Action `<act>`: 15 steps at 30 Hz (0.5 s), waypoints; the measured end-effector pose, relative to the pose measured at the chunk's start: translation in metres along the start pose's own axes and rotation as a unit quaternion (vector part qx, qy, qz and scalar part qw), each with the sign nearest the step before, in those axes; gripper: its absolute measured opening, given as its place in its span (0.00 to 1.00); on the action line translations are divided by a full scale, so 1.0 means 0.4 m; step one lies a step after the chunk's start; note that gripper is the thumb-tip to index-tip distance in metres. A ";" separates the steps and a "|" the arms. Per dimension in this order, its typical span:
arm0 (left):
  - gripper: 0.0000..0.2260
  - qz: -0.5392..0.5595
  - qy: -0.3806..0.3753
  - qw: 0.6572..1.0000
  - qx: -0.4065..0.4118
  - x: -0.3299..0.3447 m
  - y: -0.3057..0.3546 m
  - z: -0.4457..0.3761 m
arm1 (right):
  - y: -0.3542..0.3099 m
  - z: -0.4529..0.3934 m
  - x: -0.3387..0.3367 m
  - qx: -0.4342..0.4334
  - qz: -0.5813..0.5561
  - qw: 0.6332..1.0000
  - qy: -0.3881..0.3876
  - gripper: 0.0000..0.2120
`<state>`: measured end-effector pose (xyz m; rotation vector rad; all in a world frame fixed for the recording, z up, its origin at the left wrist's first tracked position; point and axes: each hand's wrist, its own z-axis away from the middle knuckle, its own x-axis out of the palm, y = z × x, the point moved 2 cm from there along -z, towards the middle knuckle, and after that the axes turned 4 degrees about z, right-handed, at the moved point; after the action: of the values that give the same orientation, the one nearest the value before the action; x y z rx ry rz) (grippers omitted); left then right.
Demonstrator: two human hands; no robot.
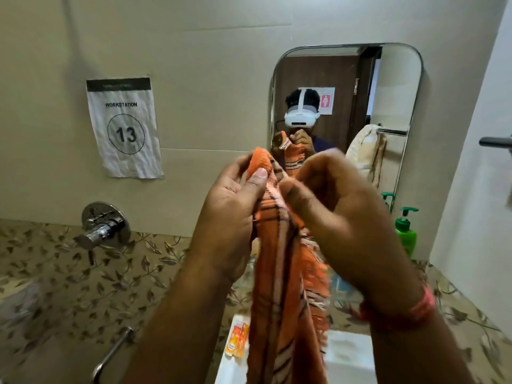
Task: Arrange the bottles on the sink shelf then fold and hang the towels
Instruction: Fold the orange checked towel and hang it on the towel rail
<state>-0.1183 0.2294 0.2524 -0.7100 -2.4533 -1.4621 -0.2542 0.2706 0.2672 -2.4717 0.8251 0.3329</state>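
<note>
Looks like I'm on the towel fold: left hand and right hand both pinch the towel top edge. Next I'd guess match the corners, then hang it.

A white sink sits low in the view, under the mirror, and its flat rim serves as the shelf. On the rim's left side lies a small orange carton, tilted, close to the edge. Further back on the right, near the corner wall, a green pump bottle stands upright; what it rests on is hidden.
</note>
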 end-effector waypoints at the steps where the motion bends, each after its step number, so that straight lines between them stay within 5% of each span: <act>1: 0.16 -0.004 0.006 1.000 0.009 -0.004 0.006 0.001 | -0.014 0.017 0.013 0.012 0.003 0.998 -0.066 0.16; 4: 0.19 0.000 -0.028 1.000 0.009 -0.003 0.017 0.014 | -0.013 0.041 0.047 0.011 0.084 0.994 -0.067 0.27; 7: 0.15 -0.062 -0.098 0.993 -0.001 0.006 0.018 0.031 | -0.001 0.027 0.047 0.019 0.052 0.997 0.060 0.17; 9: 0.17 -0.145 -0.116 0.983 0.013 -0.003 0.029 0.035 | 0.011 0.020 0.042 0.035 0.022 0.998 0.045 0.16; 15: 0.04 -0.524 -0.051 0.837 0.148 -0.051 0.063 0.023 | 0.038 0.016 0.035 0.128 -0.109 0.986 -0.020 0.13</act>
<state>-0.0876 0.2412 0.2592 0.7960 -3.2069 -1.1804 -0.2529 0.2570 0.2505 -2.2782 0.5366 0.1840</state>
